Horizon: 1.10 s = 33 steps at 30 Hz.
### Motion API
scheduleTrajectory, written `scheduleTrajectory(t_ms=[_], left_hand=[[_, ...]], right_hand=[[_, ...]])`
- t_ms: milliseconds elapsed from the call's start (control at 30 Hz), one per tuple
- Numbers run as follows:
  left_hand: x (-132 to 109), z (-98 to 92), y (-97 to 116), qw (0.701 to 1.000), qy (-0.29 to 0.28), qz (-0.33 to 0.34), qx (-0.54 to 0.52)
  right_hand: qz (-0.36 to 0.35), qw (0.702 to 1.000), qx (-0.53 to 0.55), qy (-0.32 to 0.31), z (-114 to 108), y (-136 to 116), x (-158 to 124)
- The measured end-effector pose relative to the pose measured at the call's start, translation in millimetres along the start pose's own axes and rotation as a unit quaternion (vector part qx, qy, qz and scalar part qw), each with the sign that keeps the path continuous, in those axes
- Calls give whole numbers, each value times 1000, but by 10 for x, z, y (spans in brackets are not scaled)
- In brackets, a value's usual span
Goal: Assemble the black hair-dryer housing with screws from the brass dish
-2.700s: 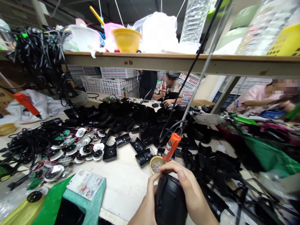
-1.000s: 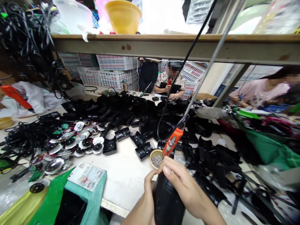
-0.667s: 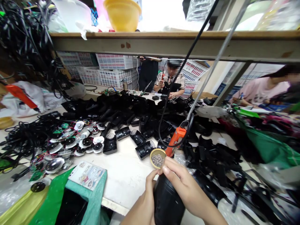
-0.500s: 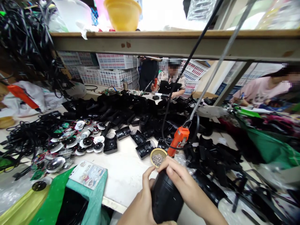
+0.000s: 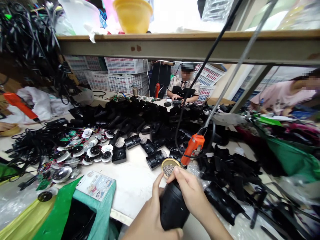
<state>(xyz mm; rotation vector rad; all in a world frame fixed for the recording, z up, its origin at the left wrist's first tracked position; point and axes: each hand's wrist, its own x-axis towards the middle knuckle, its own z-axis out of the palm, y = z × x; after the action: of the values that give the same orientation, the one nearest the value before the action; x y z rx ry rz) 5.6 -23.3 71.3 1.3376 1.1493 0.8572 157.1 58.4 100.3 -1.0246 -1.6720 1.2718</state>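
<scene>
A black rounded plastic housing (image 5: pixel 174 207) is held between my two hands at the front of the table. My left hand (image 5: pixel 154 213) wraps its left side and underside, with the thumb below. My right hand (image 5: pixel 188 186) grips the upper right, fingertips meeting at the far end. Just beyond the fingers is a small yellow-rimmed bowl (image 5: pixel 163 163) of tiny metal screws (image 5: pixel 168 169). An orange electric screwdriver (image 5: pixel 193 149) hangs from a spring and a black cable right behind my right hand; neither hand touches it.
Fan motors with wires (image 5: pixel 93 151) and black cables lie left. Black housings (image 5: pixel 155 159) cover the middle; black parts (image 5: pixel 225 166) spread right. A picture box (image 5: pixel 95 185) sits front left. A shelf beam (image 5: pixel 160 50) crosses above. People work across the table and at right.
The housing has tilted and drawn slightly up and left in my hands, its lower end higher. Across the table, the co-worker has let go of an orange screwdriver, which now hangs.
</scene>
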Motion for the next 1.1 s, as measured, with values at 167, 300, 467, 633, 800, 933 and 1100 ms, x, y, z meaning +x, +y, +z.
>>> scheduleTrajectory(t_ms=[167,300,467,633,800,933,1100], left_hand=[[29,38,-140,989,78,70,-105],[-94,140,-267,975,130,117,-134],[-201,242,-406,965,222,135,-32],[-182,271,-307,953,249,168,-21],[-246,280,-157,949,288,129,13],[-269,305,-152,937,320,141,15],[-102,317,-131,922,312,130,-188]], right_hand=[[25,988,141,67,61,52,-48],[42,980,169,95,207,31,-251],[98,953,265,108,411,-168,-430],[102,947,261,159,433,-256,-437],[114,937,294,149,433,-258,-463],[119,940,289,137,389,-250,-435],[21,989,93,116,276,-220,-319]])
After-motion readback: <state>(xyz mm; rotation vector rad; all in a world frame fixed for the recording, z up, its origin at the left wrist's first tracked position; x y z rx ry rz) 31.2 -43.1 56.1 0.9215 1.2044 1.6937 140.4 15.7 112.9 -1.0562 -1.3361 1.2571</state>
